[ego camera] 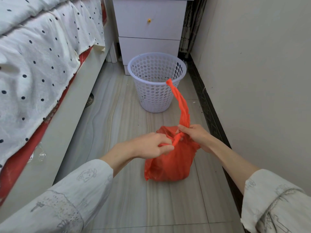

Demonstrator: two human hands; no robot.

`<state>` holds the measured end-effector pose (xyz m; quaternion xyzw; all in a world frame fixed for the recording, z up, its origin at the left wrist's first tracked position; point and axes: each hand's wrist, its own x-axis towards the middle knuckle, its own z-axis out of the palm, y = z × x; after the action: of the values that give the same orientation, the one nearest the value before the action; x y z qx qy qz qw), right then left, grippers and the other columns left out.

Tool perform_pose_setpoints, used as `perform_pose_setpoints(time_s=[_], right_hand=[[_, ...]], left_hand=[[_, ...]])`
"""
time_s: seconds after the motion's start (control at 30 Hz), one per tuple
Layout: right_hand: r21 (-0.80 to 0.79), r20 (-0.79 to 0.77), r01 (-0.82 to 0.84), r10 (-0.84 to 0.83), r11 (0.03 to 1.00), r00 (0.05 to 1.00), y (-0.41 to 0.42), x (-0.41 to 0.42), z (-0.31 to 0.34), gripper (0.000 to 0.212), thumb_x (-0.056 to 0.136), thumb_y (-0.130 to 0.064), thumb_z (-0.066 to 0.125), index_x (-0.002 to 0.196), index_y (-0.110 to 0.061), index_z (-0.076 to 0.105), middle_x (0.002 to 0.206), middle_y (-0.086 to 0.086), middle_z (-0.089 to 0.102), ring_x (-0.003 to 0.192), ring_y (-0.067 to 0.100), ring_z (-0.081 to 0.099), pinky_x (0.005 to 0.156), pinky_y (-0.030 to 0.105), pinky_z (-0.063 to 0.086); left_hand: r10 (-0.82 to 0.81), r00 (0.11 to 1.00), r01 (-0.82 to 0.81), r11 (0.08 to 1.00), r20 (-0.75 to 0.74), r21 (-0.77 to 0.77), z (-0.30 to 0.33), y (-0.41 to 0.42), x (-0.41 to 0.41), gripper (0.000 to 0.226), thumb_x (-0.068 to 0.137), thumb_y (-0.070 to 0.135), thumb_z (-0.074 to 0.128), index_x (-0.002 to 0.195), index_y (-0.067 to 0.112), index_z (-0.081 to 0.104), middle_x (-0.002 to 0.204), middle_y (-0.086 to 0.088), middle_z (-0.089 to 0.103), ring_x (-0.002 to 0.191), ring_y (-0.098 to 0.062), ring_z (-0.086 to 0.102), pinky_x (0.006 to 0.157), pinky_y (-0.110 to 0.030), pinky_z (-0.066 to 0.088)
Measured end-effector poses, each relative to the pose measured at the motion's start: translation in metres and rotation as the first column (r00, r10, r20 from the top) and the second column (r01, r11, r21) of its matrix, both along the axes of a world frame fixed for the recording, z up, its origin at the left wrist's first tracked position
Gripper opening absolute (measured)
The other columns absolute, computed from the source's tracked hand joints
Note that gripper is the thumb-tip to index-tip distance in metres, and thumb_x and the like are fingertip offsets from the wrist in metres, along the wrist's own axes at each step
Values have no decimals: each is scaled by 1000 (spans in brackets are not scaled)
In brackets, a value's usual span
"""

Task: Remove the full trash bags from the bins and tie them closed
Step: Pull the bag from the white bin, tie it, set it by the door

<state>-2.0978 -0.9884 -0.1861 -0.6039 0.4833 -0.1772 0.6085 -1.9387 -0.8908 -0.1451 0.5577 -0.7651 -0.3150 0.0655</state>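
A full red trash bag (171,163) sits on the tiled floor in front of me. My left hand (152,145) pinches one twisted strip of the bag's top, pulling it to the left. My right hand (195,134) grips the other strip at the knot; that strip's long free end (180,101) stands up and away from me. Beyond the bag stands a white perforated plastic bin (157,83), upright, with no bag inside it.
A bed (33,64) with a dotted white cover and a red sheet runs along the left. A white bedside cabinet (149,27) stands behind the bin. A wall (260,81) with a dark skirting board closes the right side. A shoe (90,100) pokes out under the bed.
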Motion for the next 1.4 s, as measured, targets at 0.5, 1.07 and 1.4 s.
perform_pose_setpoints(time_s=[0.5, 1.07, 1.4], right_hand=[[198, 82, -339, 329, 920, 941, 3, 4, 31, 33, 97, -22, 41, 66, -14, 49, 39, -10, 49, 36, -1, 40, 38, 9, 31], [5, -158, -485, 480, 875, 863, 11, 8, 30, 23, 76, 3, 61, 69, -19, 58, 70, -2, 57, 53, -4, 52, 52, 10, 42], [-295, -198, -121, 63, 948, 978, 13, 25, 6, 19, 77, -3, 62, 73, -20, 55, 68, 4, 58, 52, 8, 51, 43, 17, 38]], left_hand=[[439, 828, -461, 887, -350, 22, -54, -8, 4, 31, 76, 18, 65, 107, 12, 66, 92, -1, 60, 80, -18, 56, 83, -33, 46], [515, 720, -498, 850, -466, 171, -53, -10, 10, 14, 81, 20, 62, 68, 24, 66, 63, 17, 61, 57, 10, 50, 66, -19, 41], [530, 697, -486, 845, -483, 224, -43, -12, 11, 17, 80, 13, 64, 89, 0, 69, 61, 15, 63, 57, 8, 53, 61, -11, 41]])
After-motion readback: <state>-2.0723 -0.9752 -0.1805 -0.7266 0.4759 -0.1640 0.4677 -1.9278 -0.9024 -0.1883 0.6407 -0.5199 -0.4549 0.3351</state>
